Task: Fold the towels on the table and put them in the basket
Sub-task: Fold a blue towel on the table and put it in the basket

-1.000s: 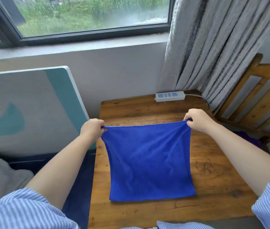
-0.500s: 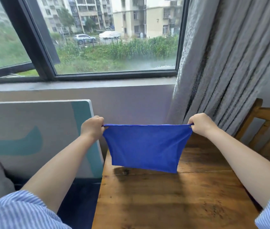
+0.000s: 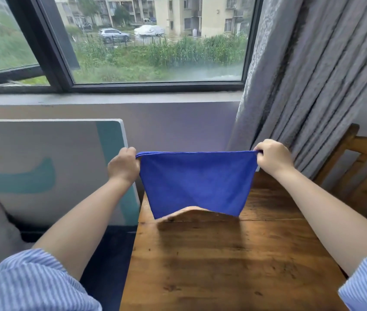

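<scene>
Presently: blue towel, doubled, hangs between left hand and right hand, each pinching a top corner; long axis left-right above worktop.

towel above table, chair right

Towel: solid blue. Table: brown wood grain. Sleeves: blue-white stripes. Curtain: grey. Board: grey, teal shapes.
</scene>
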Available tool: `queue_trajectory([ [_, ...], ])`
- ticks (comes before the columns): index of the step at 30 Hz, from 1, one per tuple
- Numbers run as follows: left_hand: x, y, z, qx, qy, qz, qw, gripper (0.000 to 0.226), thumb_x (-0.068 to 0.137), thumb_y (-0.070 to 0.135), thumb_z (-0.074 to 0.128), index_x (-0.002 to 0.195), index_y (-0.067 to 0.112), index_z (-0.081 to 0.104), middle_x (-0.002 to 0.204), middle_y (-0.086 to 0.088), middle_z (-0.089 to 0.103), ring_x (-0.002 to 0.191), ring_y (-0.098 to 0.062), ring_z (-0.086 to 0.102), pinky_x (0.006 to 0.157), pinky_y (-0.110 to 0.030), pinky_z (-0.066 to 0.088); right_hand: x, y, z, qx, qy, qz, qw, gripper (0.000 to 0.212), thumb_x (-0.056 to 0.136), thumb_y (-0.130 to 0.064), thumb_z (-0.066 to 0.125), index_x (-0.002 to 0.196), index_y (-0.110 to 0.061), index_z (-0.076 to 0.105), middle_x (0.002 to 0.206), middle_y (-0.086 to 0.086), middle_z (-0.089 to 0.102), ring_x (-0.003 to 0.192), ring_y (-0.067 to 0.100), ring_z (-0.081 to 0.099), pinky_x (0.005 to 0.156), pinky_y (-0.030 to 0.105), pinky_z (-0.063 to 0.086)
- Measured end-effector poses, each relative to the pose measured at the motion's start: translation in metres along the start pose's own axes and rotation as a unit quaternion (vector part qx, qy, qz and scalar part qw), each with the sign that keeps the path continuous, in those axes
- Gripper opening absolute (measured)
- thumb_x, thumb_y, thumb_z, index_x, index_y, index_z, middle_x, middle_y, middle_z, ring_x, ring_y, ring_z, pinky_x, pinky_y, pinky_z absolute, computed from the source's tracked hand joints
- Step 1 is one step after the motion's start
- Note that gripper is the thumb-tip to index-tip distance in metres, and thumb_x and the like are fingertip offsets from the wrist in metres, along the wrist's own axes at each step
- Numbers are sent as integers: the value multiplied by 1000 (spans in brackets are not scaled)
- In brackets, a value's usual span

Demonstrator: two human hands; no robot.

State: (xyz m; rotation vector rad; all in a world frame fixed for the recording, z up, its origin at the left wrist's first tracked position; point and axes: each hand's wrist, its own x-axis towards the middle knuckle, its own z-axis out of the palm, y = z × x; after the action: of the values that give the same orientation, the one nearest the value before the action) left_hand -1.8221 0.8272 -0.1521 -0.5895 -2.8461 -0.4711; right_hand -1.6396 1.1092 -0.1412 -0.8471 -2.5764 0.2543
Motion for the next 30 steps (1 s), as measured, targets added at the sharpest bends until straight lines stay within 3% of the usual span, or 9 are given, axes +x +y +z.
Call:
queue_trajectory([
  [8, 20, 6, 12, -2, -16, -30, 999, 17, 91, 10, 43, 94, 0, 57, 105, -18, 57, 93, -36, 56, 67, -30, 36, 26, -2, 15, -10, -45, 35, 998, 27, 82, 4, 44, 97, 1, 67, 106, 21, 60, 100, 38, 55, 75, 33, 42],
  [14, 57, 17, 22, -40, -28, -80, 996, 17, 89, 1, 39, 97, -1, 54, 107, -20, 58, 96, -37, 55, 68, -33, 35, 54, -7, 41, 39, -49, 81, 995, 28, 81, 11, 39, 98, 8, 62, 108, 27, 54, 100, 41, 53, 79, 36, 43],
  [19, 92, 35, 7, -180, 34, -112, 977, 10, 88, -4, 37, 86, 6, 40, 89, -16, 45, 81, -28, 41, 69, -35, 33, 83, -26, 37, 139, 44, 67, 987, 30, 83, 11, 39, 103, 11, 61, 112, 31, 52, 101, 41, 52, 82, 32, 33],
  [24, 94, 22, 5, -234, 114, -73, 963, 14, 86, -5, 42, 83, 8, 41, 87, -13, 42, 81, -21, 36, 73, -31, 30, 92, -26, 29, 184, 133, 7, 974, 28, 81, 15, 42, 97, 13, 64, 103, 34, 57, 95, 41, 55, 79, 25, 32],
  [27, 71, 2, 23, -184, 58, -33, 981, 16, 85, -6, 45, 82, 10, 43, 86, -21, 48, 80, -26, 40, 71, -32, 29, 74, -13, 41, 161, 114, -15, 980, 24, 78, 15, 45, 92, 13, 65, 98, 33, 58, 91, 41, 56, 81, 31, 36],
  [30, 40, -21, 46, -129, -72, 12, 989, 15, 83, -7, 50, 82, 8, 54, 86, -14, 51, 80, -21, 42, 68, -25, 29, 36, 8, 62, 122, 53, -26, 991, 21, 77, 8, 46, 84, 14, 64, 90, 33, 59, 87, 43, 57, 79, 41, 45],
])
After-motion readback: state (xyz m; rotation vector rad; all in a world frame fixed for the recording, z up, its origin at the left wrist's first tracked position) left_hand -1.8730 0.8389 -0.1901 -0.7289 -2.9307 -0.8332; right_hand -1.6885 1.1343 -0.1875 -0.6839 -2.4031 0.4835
